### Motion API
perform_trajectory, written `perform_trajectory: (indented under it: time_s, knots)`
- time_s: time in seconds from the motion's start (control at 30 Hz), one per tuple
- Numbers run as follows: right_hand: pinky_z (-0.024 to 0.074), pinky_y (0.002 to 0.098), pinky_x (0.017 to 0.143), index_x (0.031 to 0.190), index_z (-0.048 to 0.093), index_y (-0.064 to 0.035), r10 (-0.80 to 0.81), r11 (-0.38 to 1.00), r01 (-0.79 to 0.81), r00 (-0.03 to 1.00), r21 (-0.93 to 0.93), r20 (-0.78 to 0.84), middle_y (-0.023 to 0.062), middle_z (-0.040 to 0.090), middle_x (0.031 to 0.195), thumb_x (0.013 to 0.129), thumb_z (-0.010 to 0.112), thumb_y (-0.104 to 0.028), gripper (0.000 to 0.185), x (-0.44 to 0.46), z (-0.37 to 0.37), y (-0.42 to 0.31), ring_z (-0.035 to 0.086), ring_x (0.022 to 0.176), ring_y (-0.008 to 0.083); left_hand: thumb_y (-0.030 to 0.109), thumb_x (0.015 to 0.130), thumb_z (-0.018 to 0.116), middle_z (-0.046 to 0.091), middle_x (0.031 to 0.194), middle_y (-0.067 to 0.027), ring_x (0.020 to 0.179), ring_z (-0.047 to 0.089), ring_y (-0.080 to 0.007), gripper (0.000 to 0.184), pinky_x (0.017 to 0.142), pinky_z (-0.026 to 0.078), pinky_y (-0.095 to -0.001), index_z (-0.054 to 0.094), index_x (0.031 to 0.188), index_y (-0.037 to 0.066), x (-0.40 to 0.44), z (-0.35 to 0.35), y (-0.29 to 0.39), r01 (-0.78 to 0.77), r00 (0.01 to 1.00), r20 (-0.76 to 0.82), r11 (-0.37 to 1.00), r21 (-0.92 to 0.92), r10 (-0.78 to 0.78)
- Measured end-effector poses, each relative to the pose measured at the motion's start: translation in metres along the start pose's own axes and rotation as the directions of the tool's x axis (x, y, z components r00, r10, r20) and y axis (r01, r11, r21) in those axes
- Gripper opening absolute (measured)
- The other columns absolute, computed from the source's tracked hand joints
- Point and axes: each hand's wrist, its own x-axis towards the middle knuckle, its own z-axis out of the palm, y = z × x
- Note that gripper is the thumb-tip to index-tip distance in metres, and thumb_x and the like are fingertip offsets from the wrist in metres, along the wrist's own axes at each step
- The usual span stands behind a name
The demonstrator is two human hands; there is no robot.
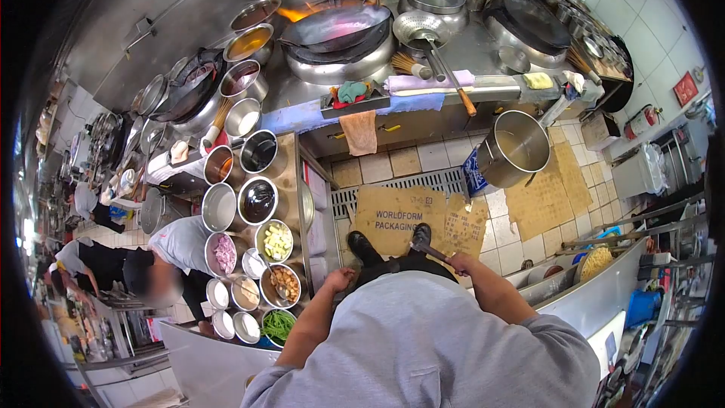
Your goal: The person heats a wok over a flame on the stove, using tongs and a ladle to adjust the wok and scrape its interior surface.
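My right hand [462,263] is wrapped round the dark handle of a tool [434,250], held low in front of my waist above the cardboard; its far end is too small to make out. My left hand [340,279] hangs by my left side, fingers curled, near the counter of ingredient bowls; nothing shows in it. Closest to it stands a bowl of brown chunks [285,285] with a spoon. A wok [336,29] sits on the stove ahead, flame showing behind its left rim.
A large steel pot [516,147] stands at the front right. Flattened cardboard [389,215] lies under my feet beside a floor grate [408,181]. A ladle [453,79] overhangs the stove edge. At the left, a co-worker [177,245] bends by the bowls.
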Motion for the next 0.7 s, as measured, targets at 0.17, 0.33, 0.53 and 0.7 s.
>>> perform_trajectory:
  time_s: [0.17,0.33,0.53,0.7]
  knots:
    - [0.0331,0.0303,0.032,0.058,0.048,-0.0011,0.023,1.0,-0.023,1.0,0.017,0.001,0.0082,0.045,0.044,0.08,0.039,-0.042,0.047,-0.004,0.002,-0.001,0.041,0.033,0.0168,0.027,0.074,0.045,0.055,0.094,-0.01,0.089,0.051,-0.0264,0.026,0.078,0.04,-0.0337,0.055,0.095,0.016,0.005,0.008,-0.009,-0.013,1.0,-0.022,1.0,0.008,0.013]
    - [0.0333,0.0301,0.033,0.063,0.05,-0.0002,0.014,1.0,-0.014,1.0,-0.007,0.019,0.0087,0.046,0.046,0.08,0.039,-0.042,0.047,0.0,0.006,0.002,0.041,0.033,0.0165,0.028,0.074,0.046,0.055,0.094,-0.0102,0.088,0.051,-0.0269,0.025,0.077,0.04,-0.0339,0.055,0.095,0.016,-0.002,0.005,-0.002,-0.029,0.999,-0.022,1.0,0.01,0.029]
    - [0.0339,0.0306,0.033,0.063,0.049,0.0001,0.049,0.999,-0.049,0.999,-0.024,0.019,0.0088,0.046,0.046,0.08,0.038,-0.042,0.047,0.002,0.006,0.002,0.042,0.034,0.0168,0.027,0.075,0.046,0.055,0.094,-0.0098,0.087,0.052,-0.0264,0.024,0.077,0.041,-0.0336,0.056,0.093,0.015,-0.007,0.0,0.004,-0.047,0.999,-0.025,0.999,0.01,0.047]
    - [0.0342,0.0307,0.033,0.061,0.049,0.0007,0.022,0.999,-0.022,1.0,-0.047,0.007,0.0089,0.045,0.045,0.08,0.038,-0.042,0.048,0.003,0.005,0.003,0.043,0.034,0.0176,0.025,0.075,0.046,0.056,0.093,-0.0096,0.087,0.052,-0.0263,0.023,0.076,0.041,-0.0334,0.057,0.092,0.014,-0.003,0.005,-0.002,-0.061,0.997,-0.041,0.997,-0.043,0.059]
